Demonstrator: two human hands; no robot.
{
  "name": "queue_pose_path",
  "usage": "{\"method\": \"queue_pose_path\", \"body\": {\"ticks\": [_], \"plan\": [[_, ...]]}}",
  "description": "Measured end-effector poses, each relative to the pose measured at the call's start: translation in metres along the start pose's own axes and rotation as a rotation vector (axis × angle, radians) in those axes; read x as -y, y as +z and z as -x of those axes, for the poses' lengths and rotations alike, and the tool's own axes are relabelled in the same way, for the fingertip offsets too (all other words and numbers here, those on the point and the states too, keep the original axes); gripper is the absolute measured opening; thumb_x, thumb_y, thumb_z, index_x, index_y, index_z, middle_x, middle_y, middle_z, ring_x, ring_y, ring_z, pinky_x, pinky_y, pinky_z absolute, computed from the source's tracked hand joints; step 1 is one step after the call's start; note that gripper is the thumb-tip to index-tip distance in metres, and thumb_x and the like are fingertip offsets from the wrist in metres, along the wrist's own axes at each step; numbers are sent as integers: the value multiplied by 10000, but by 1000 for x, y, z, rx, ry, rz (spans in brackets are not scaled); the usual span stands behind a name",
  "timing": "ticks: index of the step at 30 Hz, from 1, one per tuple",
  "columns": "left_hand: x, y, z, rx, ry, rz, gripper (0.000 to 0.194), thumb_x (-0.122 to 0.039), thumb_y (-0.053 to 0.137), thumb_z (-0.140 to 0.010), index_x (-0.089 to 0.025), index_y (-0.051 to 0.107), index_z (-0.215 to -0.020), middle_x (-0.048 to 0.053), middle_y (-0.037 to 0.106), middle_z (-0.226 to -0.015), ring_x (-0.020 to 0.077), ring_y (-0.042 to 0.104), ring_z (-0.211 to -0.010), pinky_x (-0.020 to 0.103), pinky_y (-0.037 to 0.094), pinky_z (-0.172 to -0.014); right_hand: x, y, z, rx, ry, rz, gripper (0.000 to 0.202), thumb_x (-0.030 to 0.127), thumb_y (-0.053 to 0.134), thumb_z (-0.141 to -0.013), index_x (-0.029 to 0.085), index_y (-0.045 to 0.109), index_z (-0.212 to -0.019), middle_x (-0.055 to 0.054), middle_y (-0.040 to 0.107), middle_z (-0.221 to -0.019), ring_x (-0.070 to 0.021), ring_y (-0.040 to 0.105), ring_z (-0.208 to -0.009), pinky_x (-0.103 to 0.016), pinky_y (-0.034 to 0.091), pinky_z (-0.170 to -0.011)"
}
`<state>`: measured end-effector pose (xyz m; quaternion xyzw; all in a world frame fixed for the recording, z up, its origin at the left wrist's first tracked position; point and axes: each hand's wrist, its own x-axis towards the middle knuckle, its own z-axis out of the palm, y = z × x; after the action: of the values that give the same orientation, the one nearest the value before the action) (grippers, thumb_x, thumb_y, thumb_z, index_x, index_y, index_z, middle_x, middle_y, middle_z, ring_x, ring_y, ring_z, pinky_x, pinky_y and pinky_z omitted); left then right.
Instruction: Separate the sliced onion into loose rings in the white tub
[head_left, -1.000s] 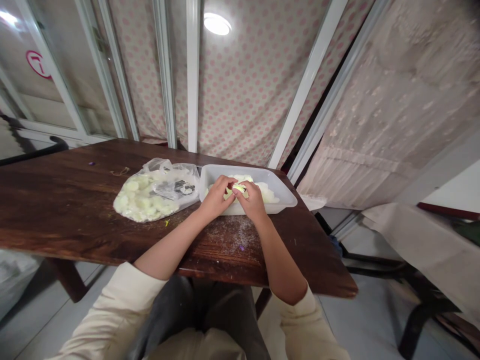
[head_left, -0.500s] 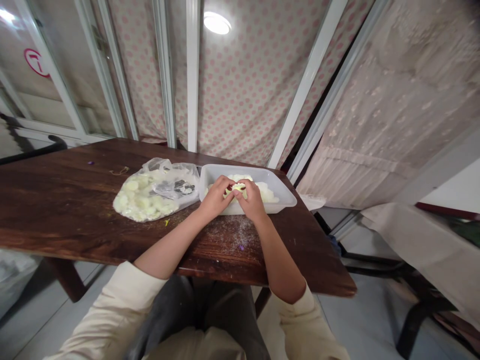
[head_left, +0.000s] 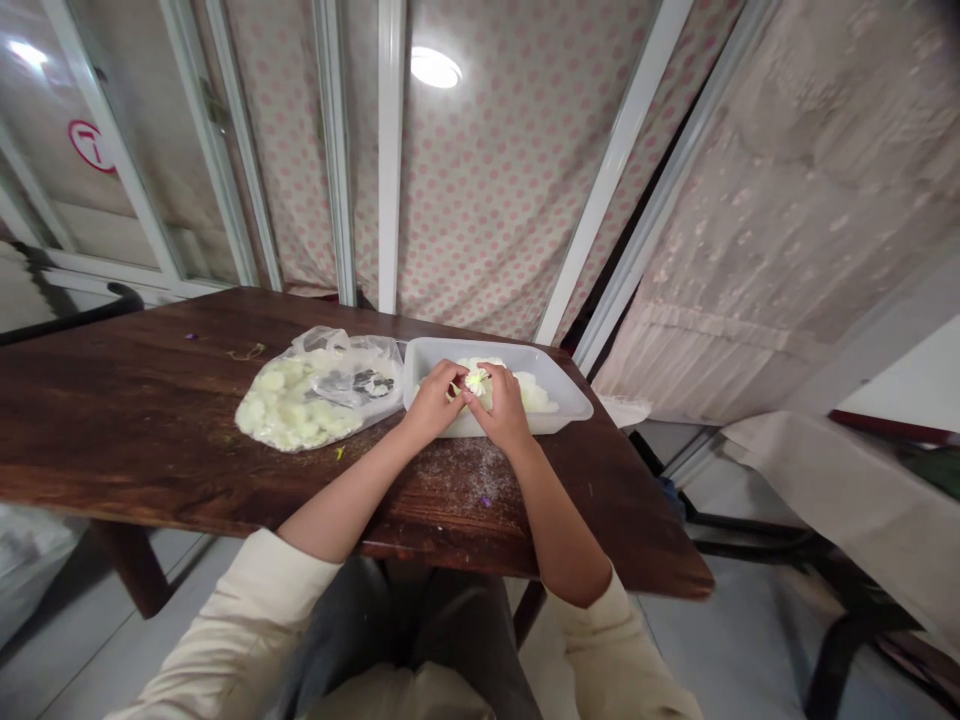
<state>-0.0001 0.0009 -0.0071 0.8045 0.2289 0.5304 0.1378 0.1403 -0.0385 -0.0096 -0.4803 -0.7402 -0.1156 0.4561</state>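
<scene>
Over the near side of a white plastic tub (head_left: 566,402), both my hands are together with bent fingers. A small white flower head (head_left: 475,381) with a yellow-green centre sits between the fingertips, its face turned up toward me. My right hand (head_left: 504,408) pinches it from the right, thumb beneath. My left hand (head_left: 433,402) closes on it from the left; its exact fingertip contact is hard to make out. Pale white-yellow flower heads (head_left: 536,394) lie in the tub below and behind my hands, partly hidden by them.
Left of the tub, a clear plastic bag (head_left: 360,350) holds many pale green-yellow flower pieces (head_left: 289,410). White specks and a purple bit (head_left: 486,501) are scattered on the dark wooden table (head_left: 150,400). Curtained glass panels (head_left: 495,180) stand behind.
The flower head has been turned so that its yellow-green centre and spread petals now show more fully. My hands stay over the tub; the view has shifted slightly.
</scene>
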Motion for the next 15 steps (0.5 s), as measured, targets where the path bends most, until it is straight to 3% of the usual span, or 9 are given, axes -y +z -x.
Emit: {"method": "queue_pose_path", "body": {"ticks": [15], "plan": [[8, 3, 0, -18, -65, 60, 122, -174, 507, -758, -154, 538, -874, 13, 514, -785, 89, 494, -672, 219, 436, -600, -2, 2, 0, 1, 28, 31, 330, 422, 411, -852, 163, 487, -1042, -103, 548, -941, -227, 481, -893, -374, 367, -805]]}}
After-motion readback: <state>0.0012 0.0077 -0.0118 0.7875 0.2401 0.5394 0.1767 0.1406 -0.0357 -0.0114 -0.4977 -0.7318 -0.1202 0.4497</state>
